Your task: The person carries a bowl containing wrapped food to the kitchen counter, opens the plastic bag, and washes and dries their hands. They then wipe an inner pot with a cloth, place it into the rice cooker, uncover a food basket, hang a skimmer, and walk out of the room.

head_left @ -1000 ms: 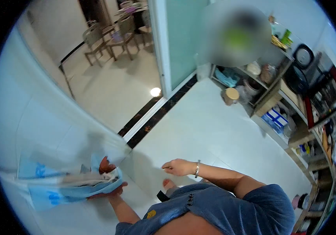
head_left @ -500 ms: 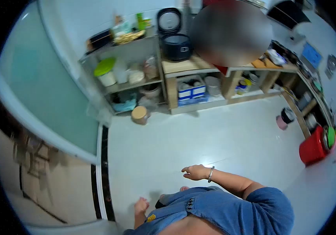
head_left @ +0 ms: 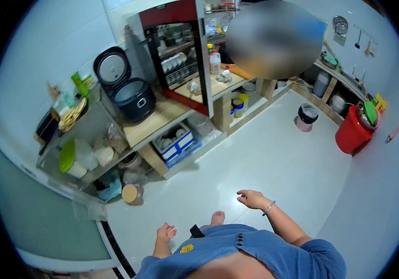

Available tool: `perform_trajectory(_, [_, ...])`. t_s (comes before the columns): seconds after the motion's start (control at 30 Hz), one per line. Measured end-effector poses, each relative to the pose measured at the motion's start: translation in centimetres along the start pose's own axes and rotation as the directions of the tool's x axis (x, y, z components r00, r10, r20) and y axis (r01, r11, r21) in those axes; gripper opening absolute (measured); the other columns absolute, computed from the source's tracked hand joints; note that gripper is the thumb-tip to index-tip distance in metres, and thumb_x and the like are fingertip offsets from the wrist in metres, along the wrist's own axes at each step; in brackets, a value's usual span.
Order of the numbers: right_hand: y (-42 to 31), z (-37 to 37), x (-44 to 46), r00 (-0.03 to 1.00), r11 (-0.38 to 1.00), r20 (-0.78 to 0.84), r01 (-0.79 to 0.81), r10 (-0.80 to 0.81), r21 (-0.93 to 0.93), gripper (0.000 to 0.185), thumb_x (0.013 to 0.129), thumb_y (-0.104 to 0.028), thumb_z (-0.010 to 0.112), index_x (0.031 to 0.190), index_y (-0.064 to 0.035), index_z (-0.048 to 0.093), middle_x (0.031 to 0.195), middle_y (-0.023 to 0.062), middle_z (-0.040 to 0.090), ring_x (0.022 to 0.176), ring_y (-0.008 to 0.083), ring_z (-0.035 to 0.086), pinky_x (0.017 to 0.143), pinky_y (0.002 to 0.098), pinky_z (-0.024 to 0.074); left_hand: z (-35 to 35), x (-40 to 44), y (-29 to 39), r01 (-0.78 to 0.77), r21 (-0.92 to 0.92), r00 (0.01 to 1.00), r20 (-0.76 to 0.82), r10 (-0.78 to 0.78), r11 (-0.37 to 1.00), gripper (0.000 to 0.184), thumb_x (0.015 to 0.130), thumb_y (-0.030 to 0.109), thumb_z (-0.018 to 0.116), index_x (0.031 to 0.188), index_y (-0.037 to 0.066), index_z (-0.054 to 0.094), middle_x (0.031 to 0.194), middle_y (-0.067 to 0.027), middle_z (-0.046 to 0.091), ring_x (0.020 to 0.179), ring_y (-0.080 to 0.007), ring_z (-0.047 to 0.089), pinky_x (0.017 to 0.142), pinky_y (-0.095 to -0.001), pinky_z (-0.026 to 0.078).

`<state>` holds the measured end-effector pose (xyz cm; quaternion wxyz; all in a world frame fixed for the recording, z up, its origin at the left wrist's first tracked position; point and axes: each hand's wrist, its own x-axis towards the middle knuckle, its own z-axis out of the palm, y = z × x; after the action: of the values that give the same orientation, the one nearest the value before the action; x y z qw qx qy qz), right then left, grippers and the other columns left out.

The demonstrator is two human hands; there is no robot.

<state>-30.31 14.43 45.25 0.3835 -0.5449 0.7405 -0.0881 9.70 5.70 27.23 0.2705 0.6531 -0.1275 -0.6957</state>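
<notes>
My right hand [head_left: 253, 200] hangs over the pale floor with its fingers stretched out and nothing in it; a bracelet [head_left: 269, 208] circles the wrist. Lower and to the left, my left hand [head_left: 166, 231] is beside my blue shirt [head_left: 213, 246], its fingers loosely bent and apart, holding nothing. Neither hand touches any of the kitchen things. Nearest to the left hand stands a jar with a tan lid [head_left: 133, 194] on the floor. A rice cooker [head_left: 135, 100] with its lid raised sits on the wooden counter.
A red-framed glass cabinet [head_left: 181, 56] stands beside the cooker. Left of it, a metal shelf [head_left: 92, 135] holds containers. On the floor are a small pink bin [head_left: 305, 118] and a large red bucket [head_left: 350, 132]. A frosted glass door [head_left: 36, 200] borders the left.
My view has swung to the right, bringing the cabinet and far counter into sight. One foot has come forward. Both hands remain low, and the left shows more of its fingers.
</notes>
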Motion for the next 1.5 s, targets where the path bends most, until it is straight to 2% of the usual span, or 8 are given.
perform_trajectory(0.17, [4.4,-5.7,2.7,0.978,0.988,-0.193,-0.045,0.074,0.151,0.039,0.078,-0.036,0.042,0.107,-0.0116,0.051,0.097,0.0104,0.057,0.090,0.0252,0.054,0.078,0.0333,0.0403,11.8,6.5,6.1,0.012,0.446,0.981,0.167,-0.096,0.895,0.028,0.082,0.031,0.046,0.082,0.002,0.046,0.051,-0.0066,0.043,0.037,-0.0151,0.039,0.033,-0.0274,0.033])
perform_trajectory(0.33, [11.9,-10.2,3.9,0.894,0.902,-0.320,-0.177,0.315,0.393,0.036,0.077,-0.030,0.046,0.103,-0.0052,0.053,0.094,0.0152,0.057,0.088,0.0265,0.055,0.077,0.0328,0.0415,29.4,7.8,11.5,-0.312,0.799,0.857,0.470,-0.211,0.513,0.032,0.079,0.038,0.047,0.076,0.006,0.051,0.037,0.0025,0.025,0.028,-0.0086,0.021,0.029,-0.0250,0.016])
perform_trajectory(0.6, [22.6,-23.9,11.5,0.740,0.794,-0.457,-0.171,0.494,0.583,0.034,0.078,-0.023,0.050,0.100,0.0025,0.053,0.088,0.0126,0.059,0.080,0.0184,0.054,0.072,0.0275,0.0423,51.2,12.7,12.6,-0.350,0.796,0.716,0.567,-0.406,0.495,0.032,0.079,0.036,0.049,0.074,0.005,0.053,0.037,0.0018,0.028,0.029,-0.0074,0.021,0.029,-0.0240,0.015])
perform_trajectory(0.8, [26.8,-34.5,19.5,0.799,0.857,-0.487,-0.068,0.353,0.510,0.033,0.078,-0.026,0.047,0.093,0.0027,0.056,0.087,0.0162,0.059,0.083,0.0240,0.055,0.073,0.0311,0.0418,62.4,13.9,13.9,-0.492,0.789,0.725,0.605,-0.330,0.367,0.030,0.079,0.033,0.048,0.085,0.004,0.057,0.052,-0.0023,0.045,0.037,-0.0101,0.037,0.034,-0.0237,0.029])
perform_trajectory(0.9, [27.0,-39.1,24.1,0.849,0.893,-0.390,-0.189,0.357,0.407,0.033,0.079,-0.027,0.045,0.085,0.0029,0.057,0.080,0.0145,0.059,0.079,0.0226,0.055,0.071,0.0312,0.0417,66.4,14.7,15.4,-0.443,0.743,0.704,0.634,-0.318,0.501,0.030,0.079,0.033,0.049,0.086,0.005,0.059,0.061,-0.0013,0.055,0.049,-0.0101,0.048,0.044,-0.0203,0.036])
perform_trajectory(1.0, [27.2,-42.8,30.2,0.902,0.889,-0.376,-0.016,0.210,0.458,0.033,0.080,-0.027,0.043,0.078,0.0030,0.057,0.075,0.0136,0.059,0.074,0.0220,0.055,0.069,0.0314,0.0413,69.9,15.6,19.1,-0.514,0.653,0.580,0.742,-0.335,0.556,0.030,0.079,0.034,0.048,0.091,0.008,0.058,0.074,-0.0001,0.057,0.062,-0.0094,0.052,0.053,-0.0207,0.040])
perform_trajectory(1.07, [26.8,-45.4,34.1,0.904,0.862,-0.395,0.064,0.164,0.504,0.033,0.081,-0.027,0.042,0.076,0.0023,0.056,0.074,0.0126,0.059,0.072,0.0211,0.054,0.068,0.0306,0.0412,73.2,15.9,22.0,-0.488,0.741,0.677,0.655,-0.336,0.461,0.032,0.079,0.035,0.049,0.094,0.009,0.057,0.081,-0.0004,0.057,0.069,-0.0093,0.052,0.057,-0.0216,0.041])
perform_trajectory(1.5, [27.5,-63.1,57.0,0.945,0.859,-0.319,0.219,-0.068,0.464,0.033,0.080,-0.030,0.048,0.093,0.0002,0.053,0.075,0.0073,0.056,0.071,0.0143,0.050,0.065,0.0263,0.0408,95.8,24.7,41.3,-0.724,0.200,0.521,0.786,0.333,0.660,0.025,0.082,0.025,0.046,0.091,0.004,0.054,0.078,0.0000,0.054,0.062,-0.0081,0.047,0.054,-0.0198,0.037])
